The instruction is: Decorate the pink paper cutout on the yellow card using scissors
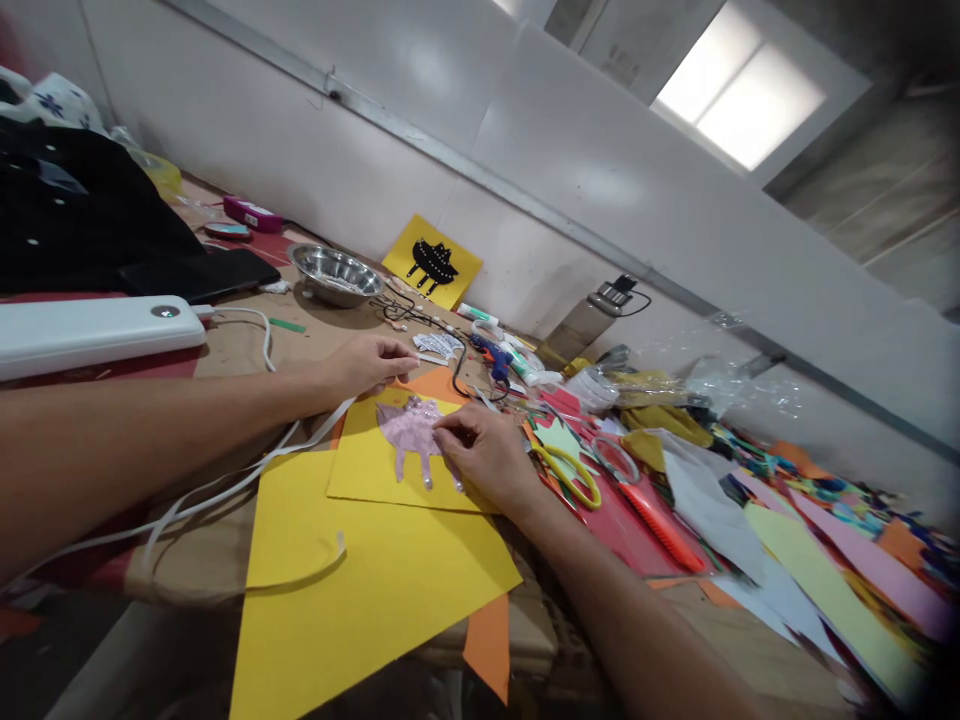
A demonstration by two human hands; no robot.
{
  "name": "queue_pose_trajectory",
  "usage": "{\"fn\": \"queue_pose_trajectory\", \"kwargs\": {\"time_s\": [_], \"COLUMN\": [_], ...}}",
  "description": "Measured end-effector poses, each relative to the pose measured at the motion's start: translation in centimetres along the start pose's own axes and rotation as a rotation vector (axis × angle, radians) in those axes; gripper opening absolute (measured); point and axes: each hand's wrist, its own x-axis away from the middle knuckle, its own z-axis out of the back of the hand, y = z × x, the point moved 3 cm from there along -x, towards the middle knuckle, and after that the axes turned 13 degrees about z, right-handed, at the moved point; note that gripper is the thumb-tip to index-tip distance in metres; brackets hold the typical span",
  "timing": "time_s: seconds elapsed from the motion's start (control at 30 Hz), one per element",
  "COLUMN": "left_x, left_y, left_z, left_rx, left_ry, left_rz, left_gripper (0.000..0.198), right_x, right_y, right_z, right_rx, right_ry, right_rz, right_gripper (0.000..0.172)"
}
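Observation:
A pink cut-out shape [411, 432] lies on a small yellow card [367, 470], which rests on a larger yellow sheet [360, 590]. My right hand [487, 455] rests on the card with its fingertips pinched at the right edge of the pink shape. My left hand [367, 362] is just behind the card, fingers closed on a thin white strip [225, 490] that trails toward me across the table.
Yellow-handled scissors [574, 473] and an orange-handled cutter [660, 525] lie right of my hand. Loose coloured paper [810, 560] covers the right side. A steel bowl [335, 274], a yellow card with a black cat [433, 262], glue sticks [517, 355] and a white device [90, 330] stand behind.

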Motion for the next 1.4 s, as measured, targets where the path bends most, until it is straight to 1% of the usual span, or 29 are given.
{"fn": "queue_pose_trajectory", "kwargs": {"time_s": [0.17, 0.27, 0.37, 0.47, 0.57, 0.7, 0.8, 0.9, 1.0, 1.1, 1.2, 1.23, 1.3, 1.4], "left_x": [-0.4, -0.7, -1.1, -1.5, -1.7, -1.5, -1.2, -1.0, -1.0, -1.2, -1.0, -0.8, -0.2, 0.5], "left_y": [-0.4, -0.7, -1.1, -1.5, -1.6, -1.4, -1.2, -1.1, -1.2, -1.2, -0.9, -0.6, 0.0, 0.7], "left_z": [0.2, 0.3, 0.4, 0.5, 0.6, 0.5, 0.4, 0.4, 0.5, 0.5, 0.4, 0.3, 0.1, -0.5], "left_rx": [-0.009, -0.006, 0.0, 0.0, -0.009, -0.029, -0.043, -0.048, -0.042, -0.014, 0.027, 0.032, 0.02, 0.004], "left_ry": [-0.006, -0.028, -0.04, -0.041, -0.039, -0.03, -0.03, -0.027, -0.03, -0.036, -0.009, -0.003, -0.022, -0.123], "left_rz": [-0.025, -0.035, -0.045, -0.062, -0.079, -0.071, -0.064, -0.065, -0.064, -0.082, -0.09, -0.088, -0.091, -0.102], "left_gripper": [0.016, 0.019, 0.02, 0.021, 0.02, 0.018, 0.019, 0.022, 0.023, 0.02, 0.019, 0.018, 0.018, 0.02], "right_x": [0.1, 0.2, 0.3, 0.3, 0.2, 0.2, 0.4, 0.5, 0.5, 0.5, 0.4, 0.3, 0.0, -0.9], "right_y": [0.0, -0.1, -0.2, -0.4, -0.3, 0.8, 1.3, 1.0, 0.3, -0.3, -0.6, -0.6, -0.6, -0.9], "right_z": [-0.5, -0.8, -0.8, -0.5, 0.0, 0.6, 0.6, 0.5, 0.5, 0.4, 0.4, 0.6, 1.0, 1.6], "right_rx": [0.04, 0.068, 0.084, 0.026, -0.051, -0.108, -0.116, -0.118, -0.099, -0.079, -0.069, -0.065, -0.064, -0.103], "right_ry": [0.013, -0.008, -0.061, -0.137, -0.18, -0.127, -0.079, -0.069, -0.084, -0.112, -0.126, -0.103, -0.017, 0.113], "right_rz": [0.061, 0.095, 0.134, 0.18, 0.157, 0.031, -0.008, 0.012, 0.063, 0.116, 0.117, 0.103, 0.066, 0.04], "right_gripper": [0.012, 0.013, 0.014, 0.015, 0.016, 0.019, 0.019, 0.016, 0.013, 0.013, 0.014, 0.014, 0.016, 0.024]}}
